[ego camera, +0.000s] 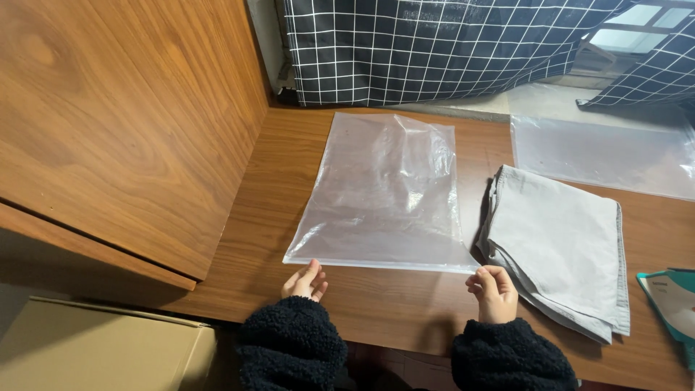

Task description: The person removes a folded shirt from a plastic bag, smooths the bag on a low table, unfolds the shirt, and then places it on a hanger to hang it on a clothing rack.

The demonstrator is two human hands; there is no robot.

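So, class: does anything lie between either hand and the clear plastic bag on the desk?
Nothing visible. The left hand sits just below the near edge of the plastic bag, and the right hand is at its near right corner. The folded grey cloth lies beside the bag, right.

Your left hand (304, 282) rests on the wooden desk (275, 188) just below the near left corner of a clear plastic bag (384, 192), its fingers (313, 274) curled and touching the bag's edge. Your right hand (494, 291) pinches the bag's near right corner. Just right of the bag lies a folded grey cloth (561, 242). A 2nd clear bag (601, 156) lies farther back on the right. A checked curtain (434, 43) hangs behind.
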